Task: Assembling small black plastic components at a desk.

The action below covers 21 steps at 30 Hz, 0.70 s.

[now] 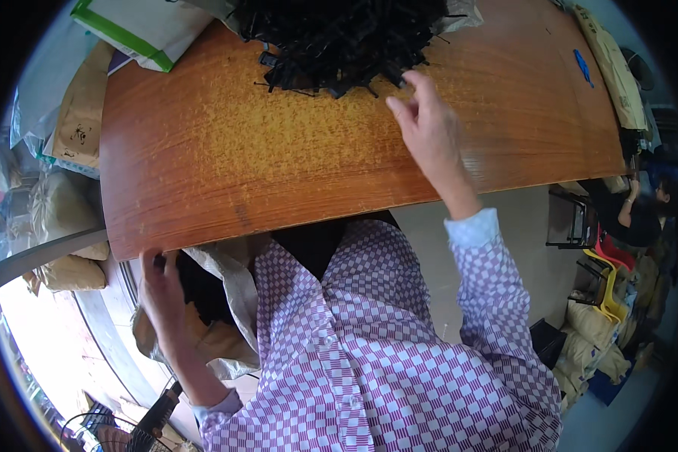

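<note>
At the far middle of the table lies a heap of small black pieces, many with thin stems; their exact kind cannot be made out. My right hand reaches to the heap's near right edge, thumb and forefinger apart with nothing visible between them. Low on the left, at the table's front edge, my left hand is pinched round a small dark piece, partly hidden by the fingers. Just right of that hand an open woven sack stands below the table edge, with black contents showing inside.
The worn wooden table spans the front. A white and green package lies at its far left, a blue tool at its right. Brown bags stand on the left. A co-worker and a yellow chair are at right.
</note>
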Motion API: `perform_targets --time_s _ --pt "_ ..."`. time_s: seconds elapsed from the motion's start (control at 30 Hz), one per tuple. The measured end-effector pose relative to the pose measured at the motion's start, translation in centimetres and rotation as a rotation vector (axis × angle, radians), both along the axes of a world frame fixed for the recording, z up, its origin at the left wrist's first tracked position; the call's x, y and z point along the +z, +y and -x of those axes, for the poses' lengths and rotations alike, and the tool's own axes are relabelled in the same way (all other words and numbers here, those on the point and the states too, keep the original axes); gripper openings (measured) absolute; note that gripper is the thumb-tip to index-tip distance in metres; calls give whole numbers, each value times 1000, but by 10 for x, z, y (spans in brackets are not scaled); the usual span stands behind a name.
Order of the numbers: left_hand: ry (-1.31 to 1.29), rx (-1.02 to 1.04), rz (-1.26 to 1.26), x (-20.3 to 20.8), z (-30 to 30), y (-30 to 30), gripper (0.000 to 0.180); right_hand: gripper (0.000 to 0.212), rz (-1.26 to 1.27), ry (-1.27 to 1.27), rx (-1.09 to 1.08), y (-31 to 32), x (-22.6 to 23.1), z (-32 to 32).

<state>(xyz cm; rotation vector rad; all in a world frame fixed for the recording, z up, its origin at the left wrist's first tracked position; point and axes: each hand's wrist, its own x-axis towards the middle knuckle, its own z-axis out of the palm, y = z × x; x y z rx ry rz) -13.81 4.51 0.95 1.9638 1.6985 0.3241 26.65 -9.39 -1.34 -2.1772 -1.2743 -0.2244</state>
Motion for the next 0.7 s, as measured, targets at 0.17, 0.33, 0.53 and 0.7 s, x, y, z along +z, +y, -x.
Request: perform_targets --time_s 0.17,0.33,0.53,0.7 --pt "227 -188 -391 -4 28 -5 30 29 -24 -98 -75 21 7 -27" --pt "-29 -283 -379 2 -32 -10 33 22 27 -180 -58 22 -5 -37" --pt "-193 -620 -468 8 -114 -31 35 17 -163 -75 -30 13 -9 -51" --pt "-567 -663 -272 11 -169 -54 54 18 -320 1152 -120 8 31 -6"
